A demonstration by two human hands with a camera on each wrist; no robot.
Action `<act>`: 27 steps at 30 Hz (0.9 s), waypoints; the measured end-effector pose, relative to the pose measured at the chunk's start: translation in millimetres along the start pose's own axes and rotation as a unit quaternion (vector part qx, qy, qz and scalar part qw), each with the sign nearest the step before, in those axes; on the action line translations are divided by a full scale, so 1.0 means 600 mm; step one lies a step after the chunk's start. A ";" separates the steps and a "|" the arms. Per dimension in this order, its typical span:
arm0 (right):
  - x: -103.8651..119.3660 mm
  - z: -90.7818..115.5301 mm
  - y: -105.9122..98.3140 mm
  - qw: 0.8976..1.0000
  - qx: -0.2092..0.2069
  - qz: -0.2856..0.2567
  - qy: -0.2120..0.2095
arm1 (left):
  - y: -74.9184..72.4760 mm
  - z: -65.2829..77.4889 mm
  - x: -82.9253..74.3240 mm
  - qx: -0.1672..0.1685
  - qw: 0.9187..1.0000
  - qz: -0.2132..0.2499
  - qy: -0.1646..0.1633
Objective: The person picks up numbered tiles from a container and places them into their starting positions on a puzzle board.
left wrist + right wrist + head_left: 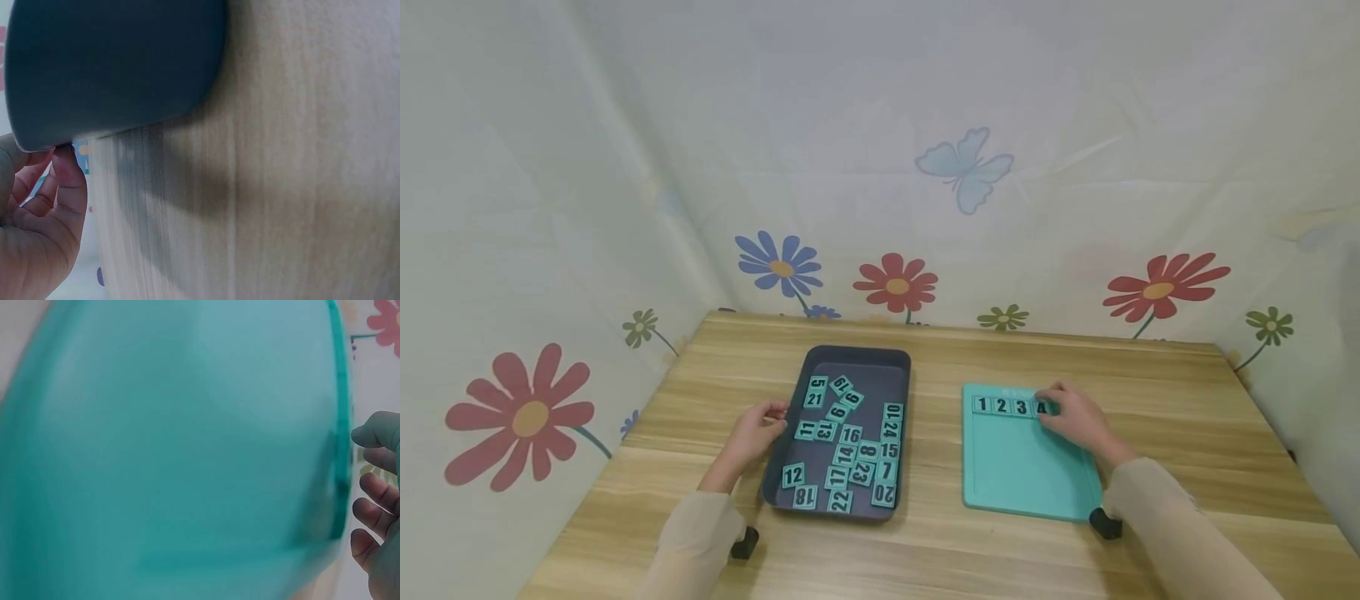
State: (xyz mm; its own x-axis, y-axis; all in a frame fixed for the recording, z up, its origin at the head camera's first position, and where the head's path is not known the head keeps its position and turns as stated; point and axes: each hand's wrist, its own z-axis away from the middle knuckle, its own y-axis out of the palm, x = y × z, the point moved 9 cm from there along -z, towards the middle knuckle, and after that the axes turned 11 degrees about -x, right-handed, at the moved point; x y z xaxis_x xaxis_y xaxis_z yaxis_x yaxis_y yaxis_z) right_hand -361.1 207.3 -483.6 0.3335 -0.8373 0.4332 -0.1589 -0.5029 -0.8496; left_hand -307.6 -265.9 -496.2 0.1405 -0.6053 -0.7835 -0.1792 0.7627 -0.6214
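Observation:
A dark shallow tray (831, 492) holds several teal number tiles, among them 12 (793, 475), 5 (817, 384) and 20 (883, 494). My left hand (756, 432) pinches the tray's left rim between thumb and fingers; the left wrist view shows this hand (47, 212) at the rim from below. To the right lies a teal board (1026, 471) with tiles 1 (982, 405), 2 (1002, 406) and 3 (1021, 407) along its top. My right hand (1078, 421) touches tile 4 (1041, 407), partly hidden by the fingers. In the right wrist view, the hand's fingers (375, 515) are loosely bent.
A wooden table (932, 550) bears both tray and board, with a strip of wood between them. Behind it hangs a pale sheet (842, 167) with printed flowers and a butterfly. Dark wrist devices (745, 543) sit below the sleeves.

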 end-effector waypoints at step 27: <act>0.381 -0.111 0.137 0.978 0.063 -0.031 -0.199 | -0.007 0.004 -0.008 -0.009 1.000 0.020 0.009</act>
State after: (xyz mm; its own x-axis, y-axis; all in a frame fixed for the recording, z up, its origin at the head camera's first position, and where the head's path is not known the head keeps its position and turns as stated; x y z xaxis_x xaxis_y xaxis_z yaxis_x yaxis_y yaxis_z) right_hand -360.0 -39.6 -434.1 0.6775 -0.6442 0.3550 -0.0190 -0.4978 -0.8671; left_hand -305.2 -265.5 -490.0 0.1152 -0.5794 -0.8069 -0.2024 0.7816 -0.5901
